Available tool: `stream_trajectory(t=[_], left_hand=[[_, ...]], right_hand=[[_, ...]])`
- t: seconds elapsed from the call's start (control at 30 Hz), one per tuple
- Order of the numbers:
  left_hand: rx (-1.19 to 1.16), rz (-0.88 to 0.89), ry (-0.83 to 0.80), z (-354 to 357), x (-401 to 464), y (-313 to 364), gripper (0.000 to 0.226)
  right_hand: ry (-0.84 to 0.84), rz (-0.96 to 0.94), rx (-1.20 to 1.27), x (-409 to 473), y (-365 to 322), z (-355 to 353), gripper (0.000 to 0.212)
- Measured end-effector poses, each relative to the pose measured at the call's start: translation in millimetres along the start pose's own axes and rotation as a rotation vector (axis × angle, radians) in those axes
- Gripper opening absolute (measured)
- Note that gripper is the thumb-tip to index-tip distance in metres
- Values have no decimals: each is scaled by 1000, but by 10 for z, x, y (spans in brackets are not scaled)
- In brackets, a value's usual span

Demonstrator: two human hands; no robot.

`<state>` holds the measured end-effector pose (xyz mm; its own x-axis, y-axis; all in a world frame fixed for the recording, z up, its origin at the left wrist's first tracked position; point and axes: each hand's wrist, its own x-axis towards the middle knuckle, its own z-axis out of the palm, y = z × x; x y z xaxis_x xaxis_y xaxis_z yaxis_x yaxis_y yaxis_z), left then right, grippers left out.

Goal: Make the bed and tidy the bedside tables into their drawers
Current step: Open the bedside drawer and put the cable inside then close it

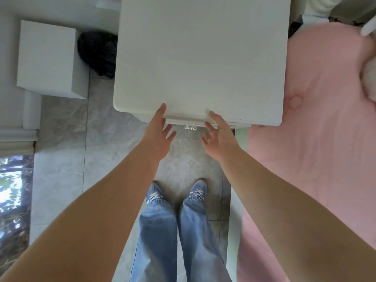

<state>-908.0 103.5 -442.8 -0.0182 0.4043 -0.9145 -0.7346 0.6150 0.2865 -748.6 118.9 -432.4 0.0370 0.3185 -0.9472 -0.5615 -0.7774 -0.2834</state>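
I look straight down on a white bedside table (199, 53) whose top is bare. Its drawer front (189, 121) shows just under the near edge, with a small crystal knob (190, 127) sticking out. My left hand (160, 131) is at the drawer's left side, fingers spread, its thumb touching the table's front edge. To the right of the knob my right hand (216, 135) is also spread, fingertips against the drawer front. Neither hand holds anything. The bed with a pink cover (317, 139) lies along the right.
A white box-shaped stand (46, 58) is at the left, with a black bag (97, 51) on the floor between it and the table. My feet in blue shoes (177, 192) stand on grey tiles. A fluffy white thing (369, 78) rests on the bed's far right.
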Motion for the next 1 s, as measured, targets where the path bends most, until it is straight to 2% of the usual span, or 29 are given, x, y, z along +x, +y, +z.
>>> stream_trajectory(t=[0.07,0.2,0.33,0.43,0.57,0.73,0.83,0.93,1.0], left_hand=[[6,18,11,42,62,5,56],[38,70,53,85,136,-26,45],[36,118,48,111,147,-80,41],[70,141,32,87,158,-102,49],[167,138,24,40,154,-76,55],[318,48,81,94,48,15,58],[479,3,67,174,-132,26,49],[581,-16,55,263,-388,-12,37],[654,-42,29,361,-609,-12,31]], right_hand=[[-5,2,-30,40,-38,43,36],[-26,-16,-123,151,-28,55,71],[-22,-28,-143,229,17,54,73],[-32,-46,-155,255,37,33,76],[-45,-45,-169,229,5,37,71],[49,-6,-272,48,-99,122,63],[77,29,-266,-83,-112,134,52],[30,87,-150,-311,-130,78,36],[-3,62,-108,-553,-189,6,28]])
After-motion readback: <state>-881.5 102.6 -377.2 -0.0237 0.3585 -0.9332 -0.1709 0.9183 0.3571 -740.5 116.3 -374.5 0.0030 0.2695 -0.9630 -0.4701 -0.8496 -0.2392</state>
